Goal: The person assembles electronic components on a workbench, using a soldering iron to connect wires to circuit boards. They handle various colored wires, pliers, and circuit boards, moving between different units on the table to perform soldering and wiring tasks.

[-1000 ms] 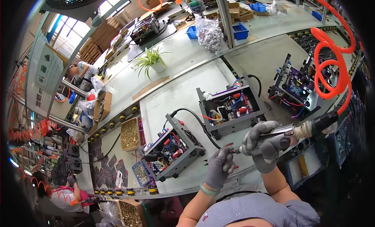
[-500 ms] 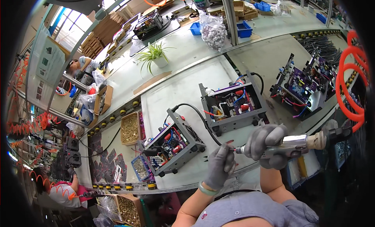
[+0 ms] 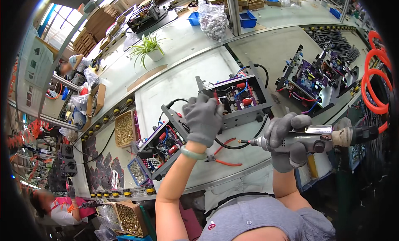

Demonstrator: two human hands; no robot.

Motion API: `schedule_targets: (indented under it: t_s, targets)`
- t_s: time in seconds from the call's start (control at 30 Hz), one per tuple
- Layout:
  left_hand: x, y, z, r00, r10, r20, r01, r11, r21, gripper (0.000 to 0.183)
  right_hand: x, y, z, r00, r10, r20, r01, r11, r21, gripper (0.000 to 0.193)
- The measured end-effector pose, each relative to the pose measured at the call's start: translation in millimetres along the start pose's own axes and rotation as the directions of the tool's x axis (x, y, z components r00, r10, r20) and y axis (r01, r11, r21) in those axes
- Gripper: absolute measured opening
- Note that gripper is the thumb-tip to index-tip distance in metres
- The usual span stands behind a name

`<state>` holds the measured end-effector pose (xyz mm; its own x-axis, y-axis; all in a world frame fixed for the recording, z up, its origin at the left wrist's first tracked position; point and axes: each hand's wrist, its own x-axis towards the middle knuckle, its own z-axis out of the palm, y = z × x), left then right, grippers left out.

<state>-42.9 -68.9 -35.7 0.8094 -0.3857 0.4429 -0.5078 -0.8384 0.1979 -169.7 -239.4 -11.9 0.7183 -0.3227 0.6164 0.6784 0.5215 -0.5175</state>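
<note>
The right hand (image 3: 286, 142) wraps tight round the driver (image 3: 322, 133), maybe to keep it steady, with its tip pointing left. The left hand (image 3: 203, 118) bends its fingers by the left end of the middle box (image 3: 245, 117); I can't tell if they pinch anything. That box sits on the bench (image 3: 187, 83), open side up, perhaps so hands fit in. The sheet's (image 3: 35, 62) print is too small to read.

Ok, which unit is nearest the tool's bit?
The middle unit, just beyond the bit; the left unit sits farther left, the right unit farther right.
</note>
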Motion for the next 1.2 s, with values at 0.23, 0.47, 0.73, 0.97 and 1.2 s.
schedule_targets:
  t_s: [0.23,0.47,0.73,0.97,1.2]
  targets:
    - [15.2,8.6,36.7,0.984,0.065,0.167,-0.035,0.984,-0.176,0.012,-2.0,-3.3,0.1,0.992,0.036,-0.121,-0.04,0.999,-0.027,0.054]
    - [47.4,-19.3,0.7,0.691,0.215,0.69,-0.334,0.942,0.04,0.015,6.4,-5.5,-14.3,0.993,0.047,-0.11,-0.053,0.997,-0.058,0.055]
    - [42.9,-35.4,11.8,0.72,0.313,0.62,-0.248,0.95,-0.192,0.016,35.7,17.2,-22.9,0.998,-0.057,-0.012,0.056,0.995,-0.086,0.056]
    - [55.8,-20.2,6.6,0.63,0.232,0.741,-0.212,0.97,-0.123,0.016,57.4,61.3,-41.9,0.968,0.232,-0.093,-0.236,0.971,-0.029,0.051]
    - [54.1,-22.3,9.1,0.623,0.206,0.755,-0.187,0.976,-0.112,0.015,54.2,90.5,-44.8,0.961,0.267,-0.077,-0.272,0.96,-0.069,0.049]
